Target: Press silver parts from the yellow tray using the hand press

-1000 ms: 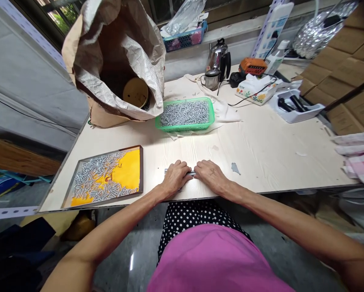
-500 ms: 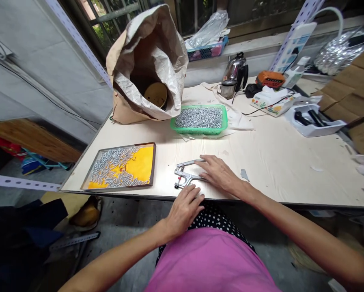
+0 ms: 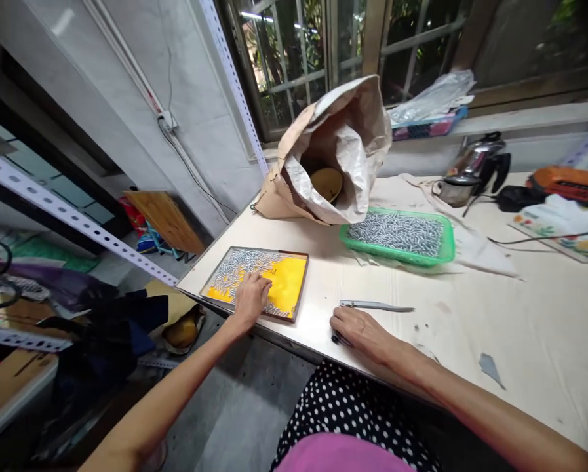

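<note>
My left hand [image 3: 251, 298] is over the shallow dark-rimmed tray [image 3: 301, 286] on the left, its fingers drawn together among small silvery metal pins [image 3: 235, 262]. What its fingertips hold, if anything, is too small to make out. The pins cover the left part of the tray's yellow base. By the table's front edge, my right hand [image 3: 360, 331] is closed around metal hand pliers [image 3: 382, 306] resting on the table. One long grey handle shows beyond the knuckles and a dark knob by the fingers; the rest is hidden under the hand.
A green basket [image 3: 448, 242] full of similar pins stands behind the pliers. Beside it a large paper sack [image 3: 294, 164] gapes open, with a round yellowish container inside. A metal kettle [image 3: 478, 164], an orange tool battery [image 3: 569, 182] and a tissue pack [image 3: 559, 226] occupy the back right.
My view has swung left. My left hand has gone from beside the pliers to the pins in the tray. My right hand has moved from the handles to close around the pliers' head end.
</note>
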The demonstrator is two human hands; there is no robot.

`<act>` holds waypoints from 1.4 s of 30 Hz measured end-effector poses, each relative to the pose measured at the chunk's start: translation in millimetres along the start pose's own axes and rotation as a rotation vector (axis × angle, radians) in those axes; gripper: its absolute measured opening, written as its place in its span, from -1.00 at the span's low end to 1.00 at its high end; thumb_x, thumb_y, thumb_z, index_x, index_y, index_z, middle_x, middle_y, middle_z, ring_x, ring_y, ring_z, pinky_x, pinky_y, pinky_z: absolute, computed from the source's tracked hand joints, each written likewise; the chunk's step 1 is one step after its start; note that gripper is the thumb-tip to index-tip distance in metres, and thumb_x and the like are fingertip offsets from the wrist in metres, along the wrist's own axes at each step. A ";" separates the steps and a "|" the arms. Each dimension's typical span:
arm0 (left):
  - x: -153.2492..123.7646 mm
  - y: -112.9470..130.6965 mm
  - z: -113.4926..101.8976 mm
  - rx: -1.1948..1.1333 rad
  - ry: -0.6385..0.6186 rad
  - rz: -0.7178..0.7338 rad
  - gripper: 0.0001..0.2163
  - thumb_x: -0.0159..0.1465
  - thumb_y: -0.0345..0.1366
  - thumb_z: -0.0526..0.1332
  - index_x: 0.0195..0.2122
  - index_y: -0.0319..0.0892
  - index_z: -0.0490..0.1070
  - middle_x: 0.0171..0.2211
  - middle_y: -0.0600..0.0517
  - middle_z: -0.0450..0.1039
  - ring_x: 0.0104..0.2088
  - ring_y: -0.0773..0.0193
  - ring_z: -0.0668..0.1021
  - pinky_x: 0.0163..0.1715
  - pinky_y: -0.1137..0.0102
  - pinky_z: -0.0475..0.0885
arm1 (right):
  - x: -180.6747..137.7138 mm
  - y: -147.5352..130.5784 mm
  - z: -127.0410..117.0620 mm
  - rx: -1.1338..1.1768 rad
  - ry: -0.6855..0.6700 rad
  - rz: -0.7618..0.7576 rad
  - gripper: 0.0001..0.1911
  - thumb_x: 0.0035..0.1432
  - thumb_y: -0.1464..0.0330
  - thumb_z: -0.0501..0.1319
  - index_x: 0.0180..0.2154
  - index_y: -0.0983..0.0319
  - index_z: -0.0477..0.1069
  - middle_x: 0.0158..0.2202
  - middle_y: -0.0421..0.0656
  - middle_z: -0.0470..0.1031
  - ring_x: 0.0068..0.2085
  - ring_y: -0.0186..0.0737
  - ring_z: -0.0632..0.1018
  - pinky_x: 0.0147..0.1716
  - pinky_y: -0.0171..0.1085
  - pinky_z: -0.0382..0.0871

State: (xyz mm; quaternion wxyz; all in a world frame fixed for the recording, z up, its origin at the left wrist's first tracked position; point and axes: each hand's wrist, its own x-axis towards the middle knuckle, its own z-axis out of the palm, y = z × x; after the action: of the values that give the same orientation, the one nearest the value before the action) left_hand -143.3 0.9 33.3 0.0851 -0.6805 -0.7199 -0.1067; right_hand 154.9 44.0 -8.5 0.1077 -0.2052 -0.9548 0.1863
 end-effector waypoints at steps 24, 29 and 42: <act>86.4 -39.7 56.7 0.125 -0.301 0.091 -0.83 0.28 -0.45 0.11 -0.31 -0.29 0.51 -0.23 -0.20 0.48 -0.10 0.05 0.46 -0.11 0.29 0.35 | -70.6 8.0 -3.3 0.018 0.138 0.508 -0.71 0.36 0.29 -0.02 -0.08 0.18 0.43 -0.16 -0.08 0.45 -0.22 -0.17 0.54 -0.25 -0.23 0.41; 94.9 -27.4 40.7 0.115 -0.291 0.113 -0.83 0.22 -0.48 0.12 -0.37 -0.28 0.52 -0.27 -0.18 0.52 -0.15 0.07 0.50 -0.13 0.30 0.36 | -71.1 -1.7 0.2 -0.093 0.031 0.614 -0.77 0.35 0.38 0.01 -0.18 0.21 0.44 -0.19 -0.09 0.44 -0.23 -0.22 0.51 -0.32 -0.30 0.31; -5.1 127.6 28.9 -0.936 -0.682 -0.282 -0.84 0.08 -0.27 0.27 -0.38 -0.26 0.53 -0.56 0.06 0.49 -0.58 0.38 0.45 -0.52 0.49 0.34 | -78.2 -2.8 7.2 -0.315 0.183 0.466 -0.80 0.29 0.56 0.04 -0.32 0.25 0.37 -0.33 -0.15 0.43 -0.35 -0.26 0.40 -0.41 -0.27 0.09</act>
State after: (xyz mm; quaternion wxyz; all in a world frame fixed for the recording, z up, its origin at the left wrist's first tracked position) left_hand -15.0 10.3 8.9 -0.4751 -0.5393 -0.6664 -0.1984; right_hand 221.7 5.6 -24.0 0.1144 -0.4489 -0.8855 0.0365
